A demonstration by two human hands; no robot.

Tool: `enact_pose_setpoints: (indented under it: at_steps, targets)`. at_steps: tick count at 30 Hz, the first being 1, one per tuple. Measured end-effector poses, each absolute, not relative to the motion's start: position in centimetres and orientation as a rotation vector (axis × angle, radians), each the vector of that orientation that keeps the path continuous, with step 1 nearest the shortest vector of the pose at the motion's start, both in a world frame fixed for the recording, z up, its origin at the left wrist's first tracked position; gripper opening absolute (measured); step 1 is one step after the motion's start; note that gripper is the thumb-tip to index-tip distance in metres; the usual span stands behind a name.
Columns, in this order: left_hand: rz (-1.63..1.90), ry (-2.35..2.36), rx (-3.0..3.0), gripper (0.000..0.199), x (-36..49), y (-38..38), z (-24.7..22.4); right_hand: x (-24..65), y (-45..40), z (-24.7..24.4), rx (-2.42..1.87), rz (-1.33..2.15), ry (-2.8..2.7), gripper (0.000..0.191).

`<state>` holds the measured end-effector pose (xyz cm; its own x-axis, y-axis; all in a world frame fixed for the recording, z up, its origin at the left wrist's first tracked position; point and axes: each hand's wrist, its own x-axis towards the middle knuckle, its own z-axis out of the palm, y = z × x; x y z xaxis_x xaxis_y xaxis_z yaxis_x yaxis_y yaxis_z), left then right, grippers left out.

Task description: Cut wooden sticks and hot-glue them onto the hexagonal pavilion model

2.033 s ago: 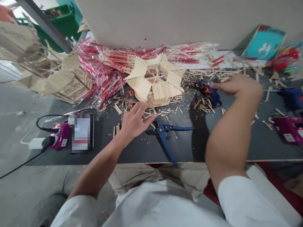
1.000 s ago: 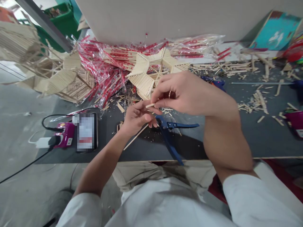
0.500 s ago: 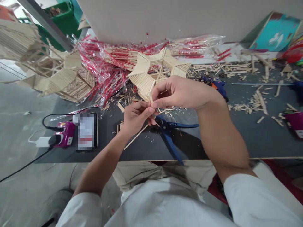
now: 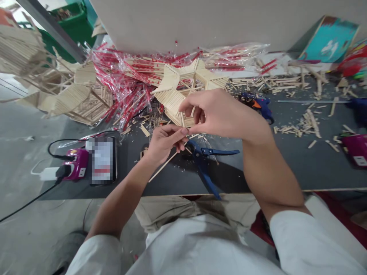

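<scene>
Both hands meet over the front of a star-shaped structure of pale wooden sticks [image 4: 169, 100]. My left hand [image 4: 164, 143] is closed, thumb and fingertips pinching the lower end of a short wooden stick [image 4: 182, 120]. Bent over from the right, my right hand [image 4: 219, 114] has its index fingertip at the stick's upper end and its thumb near the left fingertips. Just below lies a blue-handled cutter [image 4: 204, 164], its handles spread. A longer wooden stick [image 4: 162, 167] slants beneath my left hand.
Plastic-wrapped red-and-pale sticks [image 4: 123, 76] lie along the back. At left are another stick structure [image 4: 71, 95], a phone [image 4: 101, 162] and a purple power adapter [image 4: 77, 164]. Stick scraps [image 4: 301, 126] and a blue glue gun [image 4: 265, 107] lie at right.
My right index finger has moved up and away from its thumb, toward the top of the short stick. My left hand keeps its pinch. The whole view has shifted slightly.
</scene>
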<state>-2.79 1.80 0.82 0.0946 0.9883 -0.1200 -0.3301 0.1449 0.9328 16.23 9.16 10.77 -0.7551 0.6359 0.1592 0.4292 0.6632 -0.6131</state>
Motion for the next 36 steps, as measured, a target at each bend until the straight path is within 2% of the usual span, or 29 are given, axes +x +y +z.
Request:
enact_pose_setpoints:
  at_steps: [13, 20, 30, 36]
  targets:
    - [1.148, 0.941, 0.836, 0.036, -3.5, 2.1, 0.6, 15.6, 8.7, 10.5, -0.770, 0.529, -2.636, 0.027]
    - [1.173, 0.900, 0.828, 0.042, -3.3, 2.1, 0.7, 15.2, 8.5, 10.4, -0.746, 0.487, -2.698, 0.022]
    - [1.183, 0.965, 0.858, 0.046, -3.4, 2.1, 1.0, 15.1, 8.2, 10.4, -0.800, 0.579, -2.584, 0.031]
    - [1.200, 0.912, 0.854, 0.044, -3.2, 2.1, 1.1, 15.2, 8.2, 10.8, -0.782, 0.517, -2.620, 0.027]
